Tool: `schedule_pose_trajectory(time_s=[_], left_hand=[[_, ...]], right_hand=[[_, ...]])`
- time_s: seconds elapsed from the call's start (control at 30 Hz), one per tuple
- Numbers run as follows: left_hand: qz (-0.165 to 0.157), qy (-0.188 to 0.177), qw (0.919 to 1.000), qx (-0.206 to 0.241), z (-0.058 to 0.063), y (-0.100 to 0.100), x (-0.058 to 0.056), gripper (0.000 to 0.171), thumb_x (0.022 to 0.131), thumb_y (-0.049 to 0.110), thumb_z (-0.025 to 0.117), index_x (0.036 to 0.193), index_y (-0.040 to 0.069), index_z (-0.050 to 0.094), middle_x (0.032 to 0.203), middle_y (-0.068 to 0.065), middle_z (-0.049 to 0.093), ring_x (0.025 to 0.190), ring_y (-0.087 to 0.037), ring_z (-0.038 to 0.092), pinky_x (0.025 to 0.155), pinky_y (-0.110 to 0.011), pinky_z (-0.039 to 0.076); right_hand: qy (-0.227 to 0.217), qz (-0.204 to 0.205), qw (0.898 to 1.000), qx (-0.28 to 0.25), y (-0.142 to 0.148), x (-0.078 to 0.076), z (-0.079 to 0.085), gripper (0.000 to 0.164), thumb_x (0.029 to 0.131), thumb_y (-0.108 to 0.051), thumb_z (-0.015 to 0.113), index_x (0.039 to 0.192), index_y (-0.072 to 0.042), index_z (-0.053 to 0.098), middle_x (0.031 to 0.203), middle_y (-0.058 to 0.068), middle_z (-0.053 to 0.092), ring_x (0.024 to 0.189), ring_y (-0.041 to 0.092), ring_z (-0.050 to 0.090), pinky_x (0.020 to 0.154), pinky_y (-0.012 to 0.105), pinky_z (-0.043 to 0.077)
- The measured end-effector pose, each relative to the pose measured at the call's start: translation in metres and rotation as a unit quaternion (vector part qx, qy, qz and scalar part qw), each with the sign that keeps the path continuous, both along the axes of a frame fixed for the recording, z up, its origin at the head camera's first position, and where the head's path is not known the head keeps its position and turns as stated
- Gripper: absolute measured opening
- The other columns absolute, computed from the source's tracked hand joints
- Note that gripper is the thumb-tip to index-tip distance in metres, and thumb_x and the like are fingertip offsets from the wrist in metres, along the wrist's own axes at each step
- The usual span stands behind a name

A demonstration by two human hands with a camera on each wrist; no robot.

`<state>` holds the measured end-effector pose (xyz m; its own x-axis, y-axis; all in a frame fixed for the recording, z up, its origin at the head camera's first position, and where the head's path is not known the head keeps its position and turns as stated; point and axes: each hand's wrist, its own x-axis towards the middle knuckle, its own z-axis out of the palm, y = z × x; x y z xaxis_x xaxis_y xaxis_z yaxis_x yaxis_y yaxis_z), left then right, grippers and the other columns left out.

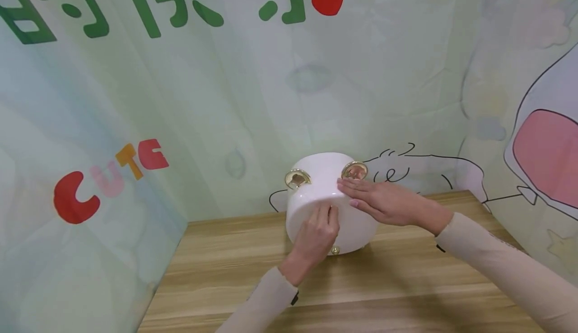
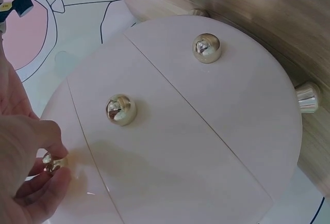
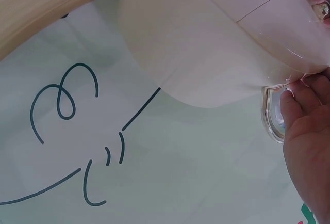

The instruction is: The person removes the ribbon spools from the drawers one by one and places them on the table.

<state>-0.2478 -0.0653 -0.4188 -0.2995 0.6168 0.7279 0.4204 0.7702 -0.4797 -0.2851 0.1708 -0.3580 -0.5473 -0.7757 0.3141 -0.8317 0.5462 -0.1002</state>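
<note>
A glossy white drawer box (image 1: 334, 175) with a rounded front stands on the table, with two gold-rimmed ears on top. In the left wrist view, seams split its front (image 2: 170, 126) into three panels, each with a round gold knob. My left hand (image 1: 316, 235) pinches the top panel's knob (image 2: 53, 163) between thumb and fingers. Fingers extended, my right hand (image 1: 390, 202) rests on the box's upper edge beside the right ear (image 1: 354, 171). The right wrist view shows that hand (image 3: 309, 141) against the box by the ear's gold rim (image 3: 270, 113).
The box stands on short gold feet (image 2: 308, 98) on a wood-grain table (image 1: 235, 268). Printed cloth (image 1: 235, 97) hangs close behind it and on both sides, with green characters and cartoon drawings.
</note>
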Motion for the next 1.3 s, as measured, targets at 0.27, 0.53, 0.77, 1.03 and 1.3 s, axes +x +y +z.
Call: schedule_pose_trajectory(time_s=[0.27,0.53,0.77,1.03,1.3], left_hand=[[-0.003,0.019,0.9998,0.002,0.0,0.0,0.001,0.042,0.105,0.004,0.03,0.098,0.003,0.072,0.091,-0.006,0.069,0.078,-0.015,0.066,0.066,-0.022,0.06],[-0.008,0.023,0.9997,-0.009,0.0,-0.001,0.013,0.04,0.105,0.003,0.032,0.099,0.002,0.072,0.09,-0.006,0.068,0.075,-0.014,0.063,0.066,-0.021,0.058],[-0.026,0.024,0.9994,0.004,-0.003,-0.002,0.025,0.038,0.104,0.007,0.036,0.097,0.003,0.073,0.09,-0.004,0.069,0.074,-0.013,0.063,0.064,-0.021,0.057],[-0.045,0.038,0.9982,0.006,-0.002,-0.002,0.039,0.03,0.099,0.007,0.042,0.095,0.003,0.071,0.089,-0.004,0.067,0.077,-0.013,0.062,0.07,-0.021,0.056],[-0.073,0.057,0.9956,0.016,-0.002,-0.003,0.051,0.028,0.099,0.008,0.045,0.093,0.002,0.072,0.089,-0.005,0.067,0.077,-0.014,0.063,0.071,-0.022,0.057]], right_hand=[[-0.002,0.003,1.0,-0.004,-0.001,0.0,-0.001,0.05,0.111,-0.027,0.05,0.159,-0.012,0.046,0.165,0.008,0.046,0.15,0.027,0.049,0.114,0.047,0.05],[-0.009,-0.001,1.0,-0.007,0.0,0.0,-0.002,0.051,0.111,-0.029,0.049,0.159,-0.012,0.045,0.166,0.007,0.045,0.15,0.026,0.048,0.114,0.047,0.049],[-0.021,-0.003,1.0,-0.005,0.001,0.0,-0.001,0.05,0.112,-0.03,0.047,0.158,-0.012,0.046,0.166,0.007,0.044,0.152,0.025,0.047,0.116,0.048,0.048],[-0.013,0.005,1.0,-0.006,0.001,0.001,0.001,0.05,0.111,-0.028,0.048,0.158,-0.01,0.047,0.165,0.008,0.045,0.151,0.026,0.048,0.114,0.047,0.05],[-0.006,0.012,1.0,-0.007,0.0,0.0,0.0,0.049,0.111,-0.025,0.049,0.157,-0.008,0.047,0.164,0.01,0.046,0.15,0.028,0.049,0.114,0.048,0.05]])
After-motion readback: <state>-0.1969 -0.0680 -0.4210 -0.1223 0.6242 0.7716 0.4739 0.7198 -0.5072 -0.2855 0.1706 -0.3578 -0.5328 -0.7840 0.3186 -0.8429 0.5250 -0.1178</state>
